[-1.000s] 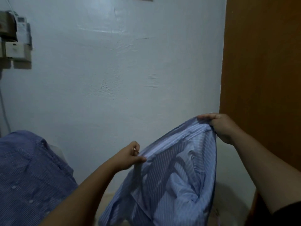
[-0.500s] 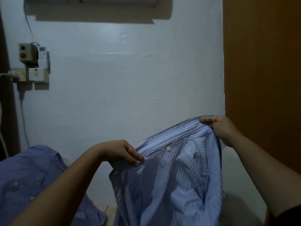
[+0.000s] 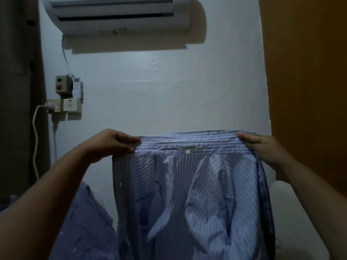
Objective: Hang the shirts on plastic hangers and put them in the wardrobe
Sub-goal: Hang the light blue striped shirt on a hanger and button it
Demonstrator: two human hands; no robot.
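The person is holding a pale blue striped shirt [image 3: 189,194] up in front of the white wall [image 3: 169,94], stretched flat between both hands. The left hand [image 3: 114,145] is pinching the left end of the collar band and the right hand [image 3: 262,147] is gripping the right end, fingers curled over the fabric on each side, the two hands well apart. The collar [image 3: 189,142] is running level from hand to hand, so the shirt's long axis is hanging straight down from that line, with the small neck label [image 3: 188,151] sitting about midway between the hands. The body and sleeves are draping below in loose folds (the lower hem is out of frame).

A second, darker blue shirt [image 3: 82,228] is lying lower left, apart from the held one. The brown panel [image 3: 308,109] on the right is probably the wardrobe side, nearer the right hand. An air conditioner [image 3: 120,14] and a switch box [image 3: 64,87] are mounted on the wall.

No hanger is showing anywhere in view. As I judge it, the coming step is threading a hanger in under the collar, which turns on that neck opening staying level and centred; either hand would have to let go of its end to fetch one, and the shirt would then be sagging from the other.
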